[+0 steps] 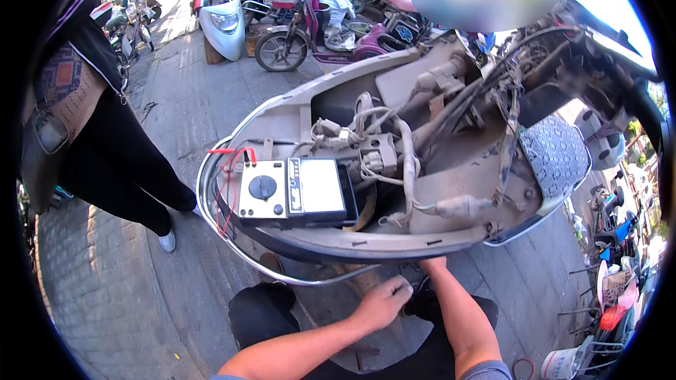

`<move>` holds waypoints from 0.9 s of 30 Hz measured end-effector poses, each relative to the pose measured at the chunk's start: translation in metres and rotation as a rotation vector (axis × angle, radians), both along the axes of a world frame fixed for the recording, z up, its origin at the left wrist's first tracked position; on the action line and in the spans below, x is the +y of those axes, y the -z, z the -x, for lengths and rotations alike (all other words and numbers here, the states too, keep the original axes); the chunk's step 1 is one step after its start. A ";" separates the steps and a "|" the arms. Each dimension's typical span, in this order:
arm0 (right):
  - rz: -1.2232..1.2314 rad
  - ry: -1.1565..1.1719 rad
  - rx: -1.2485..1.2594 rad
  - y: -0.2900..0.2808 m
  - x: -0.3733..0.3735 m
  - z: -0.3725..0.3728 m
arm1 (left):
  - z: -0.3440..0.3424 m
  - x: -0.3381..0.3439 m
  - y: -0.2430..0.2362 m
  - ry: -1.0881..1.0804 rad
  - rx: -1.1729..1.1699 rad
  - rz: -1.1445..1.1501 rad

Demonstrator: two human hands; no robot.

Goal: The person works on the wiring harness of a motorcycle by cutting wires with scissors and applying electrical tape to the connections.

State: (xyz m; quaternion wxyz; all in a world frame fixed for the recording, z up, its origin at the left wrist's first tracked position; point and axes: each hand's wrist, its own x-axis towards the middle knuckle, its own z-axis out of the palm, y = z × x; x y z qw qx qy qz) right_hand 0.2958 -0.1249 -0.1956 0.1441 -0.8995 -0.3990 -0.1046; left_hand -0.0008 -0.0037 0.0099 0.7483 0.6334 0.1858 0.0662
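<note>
In front of me is the opened floor section of a scooter body [338, 239], its dusty inside laid bare. My left hand [386, 302] is closed just below the scooter's near edge, over my knees; whatever its curled fingers hold, if anything, is hidden. Just to the right, my right hand [432, 265] reaches under that edge, and the body covers its fingers. An analog multimeter [264, 188] with a round dial rests on the left end of the scooter body. Its red test lead [224, 150] hangs over the rim. Beside the meter lie wiring connectors [380, 155] and taped cables [407, 148].
At the left stands a person [105, 162] in black trousers. Behind the scooter are a purple scooter [327, 28] and a loose silver front panel [224, 30]. A white bucket [560, 364] and assorted parts line the lower right. Grey paving [141, 288] surrounds the scooter.
</note>
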 end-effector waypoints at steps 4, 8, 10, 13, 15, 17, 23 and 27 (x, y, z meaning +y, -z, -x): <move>0.425 0.028 0.113 -0.022 0.066 -0.032 | 0.016 0.006 -0.004 0.011 0.046 -0.040; 0.576 0.023 0.143 -0.028 0.071 -0.039 | 0.025 0.012 0.020 0.018 0.075 -0.115; 0.603 0.004 0.141 -0.027 0.070 -0.044 | 0.026 0.016 0.029 -0.029 0.044 -0.189; 0.631 -0.018 0.125 -0.038 0.061 -0.042 | 0.024 0.033 0.045 0.086 0.083 -0.242; 0.618 -0.109 0.093 -0.049 0.083 -0.043 | 0.025 0.042 0.054 0.063 0.098 -0.286; 0.590 -0.141 0.063 -0.064 0.069 -0.041 | 0.018 0.040 0.055 0.125 0.101 -0.303; 0.249 -0.114 0.175 -0.180 0.006 0.022 | 0.019 0.021 -0.010 0.127 -0.157 -0.434; 0.038 -0.166 0.044 -0.286 -0.045 0.081 | 0.042 0.009 -0.012 -0.033 -0.121 -0.345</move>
